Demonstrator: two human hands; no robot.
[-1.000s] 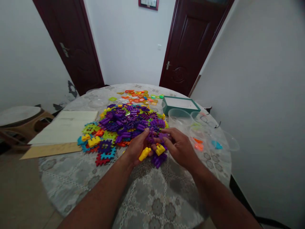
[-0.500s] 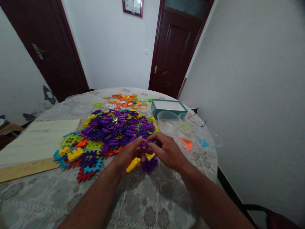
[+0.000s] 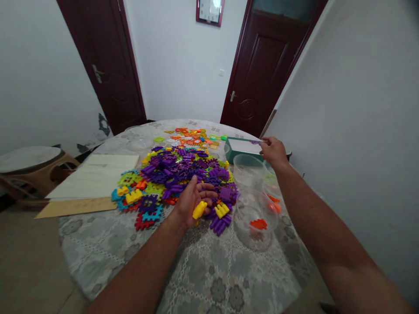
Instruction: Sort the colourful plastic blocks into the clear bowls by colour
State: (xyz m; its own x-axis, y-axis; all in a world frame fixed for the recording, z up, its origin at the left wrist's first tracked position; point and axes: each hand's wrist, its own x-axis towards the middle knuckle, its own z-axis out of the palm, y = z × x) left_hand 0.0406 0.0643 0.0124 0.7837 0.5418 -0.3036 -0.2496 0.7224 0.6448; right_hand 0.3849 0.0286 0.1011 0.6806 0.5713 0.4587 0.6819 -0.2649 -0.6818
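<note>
One clear bowl (image 3: 255, 233) with orange pieces (image 3: 258, 224)

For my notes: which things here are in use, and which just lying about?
In use: left hand holding a yellow block; right hand pinching a purple piece above a teal box; heaped plastic pieces; clear bowl of orange pieces.
Lying about: pale board, tan card strip, stool.

We can read no words or numbers here. The clock (image 3: 210, 11) on the wall has marks on its face, but they are too small for us to read.
</note>
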